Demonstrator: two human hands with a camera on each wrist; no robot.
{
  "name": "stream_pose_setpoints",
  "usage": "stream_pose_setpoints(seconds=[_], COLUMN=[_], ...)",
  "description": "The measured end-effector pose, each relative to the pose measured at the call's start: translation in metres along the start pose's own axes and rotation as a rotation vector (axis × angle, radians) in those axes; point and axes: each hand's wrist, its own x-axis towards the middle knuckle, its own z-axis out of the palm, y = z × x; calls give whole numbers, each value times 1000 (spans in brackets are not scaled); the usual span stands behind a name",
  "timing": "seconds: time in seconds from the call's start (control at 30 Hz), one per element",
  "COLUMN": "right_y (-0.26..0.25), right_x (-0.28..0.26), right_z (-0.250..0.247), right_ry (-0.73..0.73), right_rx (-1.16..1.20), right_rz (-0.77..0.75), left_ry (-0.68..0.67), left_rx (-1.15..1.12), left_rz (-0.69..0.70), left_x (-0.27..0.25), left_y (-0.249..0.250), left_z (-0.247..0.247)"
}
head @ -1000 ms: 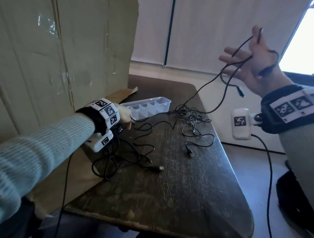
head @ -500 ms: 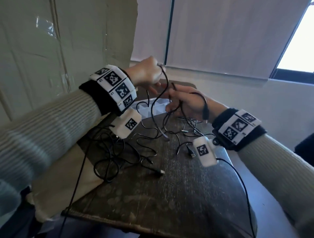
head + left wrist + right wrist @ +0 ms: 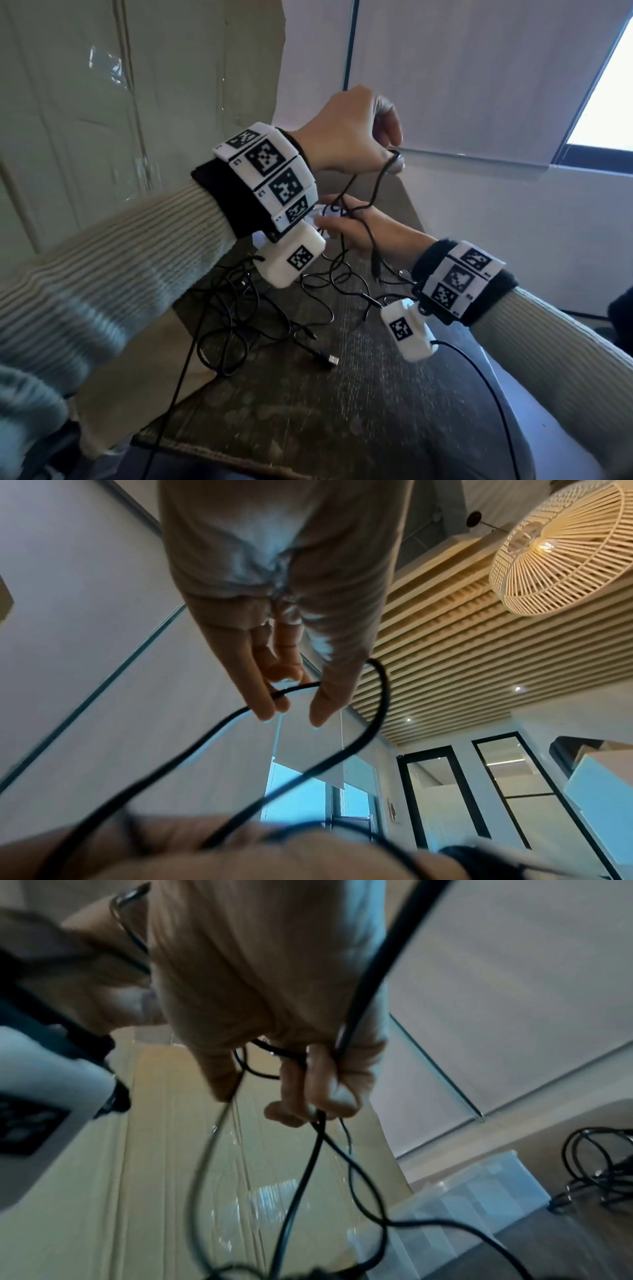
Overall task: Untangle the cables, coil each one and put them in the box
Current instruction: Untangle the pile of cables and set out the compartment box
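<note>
Above the dark wooden table [image 3: 342,411], my left hand [image 3: 394,150] is raised and pinches a loop of thin black cable [image 3: 376,178] between thumb and fingers [image 3: 270,696]. Just below it, my right hand [image 3: 337,224] has its fingers [image 3: 318,1096] curled round several strands of the same cable. A plug end [image 3: 375,267] dangles under the right hand. More tangled black cables [image 3: 239,308] lie on the table's left side, one ending in a USB plug [image 3: 332,359]. The clear compartmented box [image 3: 479,1191] stands behind the hands, mostly hidden in the head view.
A large cardboard sheet [image 3: 137,102] leans against the table's left side and back. A second cable heap [image 3: 599,1164] lies near the box. The table's front edge [image 3: 239,459] is close to me; a bright window [image 3: 609,85] is at upper right.
My right hand came down from high on the right with its cable to the table's middle. My left hand left the table by the box, rose and took hold of a cable loop.
</note>
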Motion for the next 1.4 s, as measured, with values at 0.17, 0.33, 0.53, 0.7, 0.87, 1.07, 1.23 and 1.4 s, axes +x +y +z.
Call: stream_pose_setpoints(seconds=[0.17,0.33,0.53,0.7,0.87,1.07,1.23,1.4], right_y=[-3,-27,-61,-72,-57,-27,-12,-11], right_x=[5,-6,-19,-25,-27,-24,-22,-13], right_z=[-38,-85,-117,-126,-131,-116,-85,-75], right_ry=[143,329,366,381,411,350,312,342], right_rx=[264,356,440,452,447,330,21,48], right_rz=[28,-54,-217,-272,-218,-37,42,-85], left_ry=[151,181,-702,-894,-993,-641,-280,-66], left_rx=[-211,-269,142,152,341,67,-90,-241], left_rz=[-14,-351,-356,-256,-121,-133,-79,1], left_x=[-3,-21,-48,-48,-40,-12,5,13], left_y=[-25,-64,-99,-91,-93,-89,-63,-42], left_z=[8,47,118,146,132,75,37,20])
